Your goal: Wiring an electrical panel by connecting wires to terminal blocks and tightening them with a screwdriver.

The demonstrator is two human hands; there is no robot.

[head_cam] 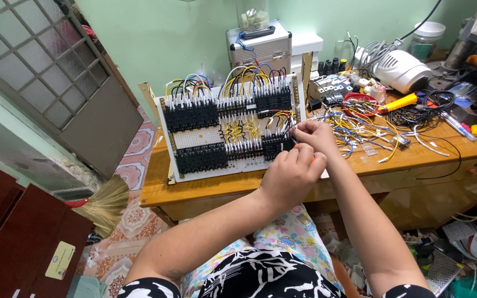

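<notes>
1. Head view: your left hand [291, 174] is curled into a fist around an orange-handled tool [311, 158], of which only a sliver shows past the knuckles; it hovers just near of the wiring board [230, 124], at the board's lower right corner.
2. Your right hand [314, 134] sits just far and right of the left, fingers pinched together on a thin wire [286, 126] at the board's right edge, beside the black terminal blocks [276, 144] there.
3. The board stands tilted upright on the wooden counter [205, 190], leaning back, with yellow, blue and black wires looping over its top row.
4. Right of your hands, a loose tangle of cut wires [354, 124] spreads over the counter, with a yellow-handled screwdriver [398, 102] beyond it.
5. Far behind the board stands a silver case [259, 47]; a straw broom [103, 204] lies on the floor at left.
</notes>
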